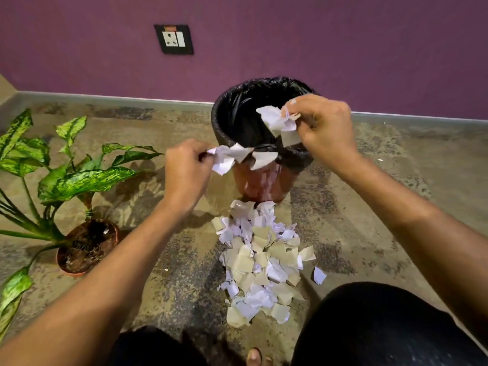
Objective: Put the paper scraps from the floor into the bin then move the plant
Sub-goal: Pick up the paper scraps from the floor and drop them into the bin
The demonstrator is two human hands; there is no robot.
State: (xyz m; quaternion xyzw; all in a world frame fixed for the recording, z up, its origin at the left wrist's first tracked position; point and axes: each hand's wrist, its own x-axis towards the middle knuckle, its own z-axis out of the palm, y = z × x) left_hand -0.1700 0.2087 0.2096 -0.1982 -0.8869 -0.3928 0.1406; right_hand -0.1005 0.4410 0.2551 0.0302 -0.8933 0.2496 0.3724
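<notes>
From where I'm watching, going left to right: the plant [66,165] sits in its terracotta pot on the floor [396,194], well off to the left, glossy speckled leaves. My left hand [186,171] pinches a few crumpled scraps just short of the bin's [264,178] near rim. My right hand [323,128] grips more scraps, already above the black liner, so it's nearer for the drop. The scrap pile [261,262] runs from the bin's base toward me: thin, torn, white and tan.
</notes>
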